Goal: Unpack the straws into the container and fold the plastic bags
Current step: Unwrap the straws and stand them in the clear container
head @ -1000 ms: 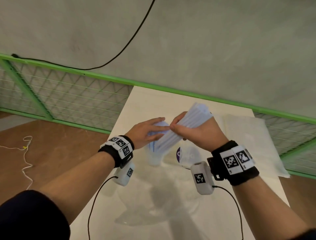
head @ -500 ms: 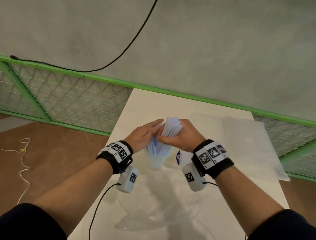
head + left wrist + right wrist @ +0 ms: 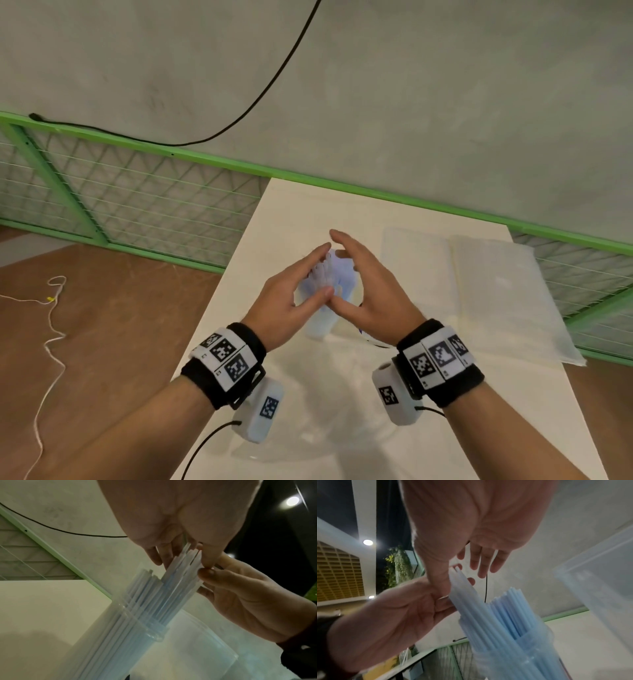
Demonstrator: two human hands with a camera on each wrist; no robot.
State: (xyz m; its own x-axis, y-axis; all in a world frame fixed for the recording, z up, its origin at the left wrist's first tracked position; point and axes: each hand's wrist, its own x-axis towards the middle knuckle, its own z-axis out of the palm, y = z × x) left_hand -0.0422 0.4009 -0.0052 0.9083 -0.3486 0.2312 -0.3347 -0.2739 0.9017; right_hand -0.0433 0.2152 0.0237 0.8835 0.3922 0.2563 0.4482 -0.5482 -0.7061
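White matte table point(image 3: 308, 212) against a grey wall and green mesh fence point(image 3: 137, 192): left hand point(image 3: 291, 291) and right hand point(image 3: 370, 294), fingers straight, flank pale-blue straws point(image 3: 330, 274) standing in a translucent cylindrical container point(image 3: 320, 327).

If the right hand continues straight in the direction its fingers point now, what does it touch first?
Probably the fingertips of the left hand. The right hand points forward and leftward over the pale blue plastic straws in the clear cylindrical container, and their tips nearly meet there; depth is uncertain.
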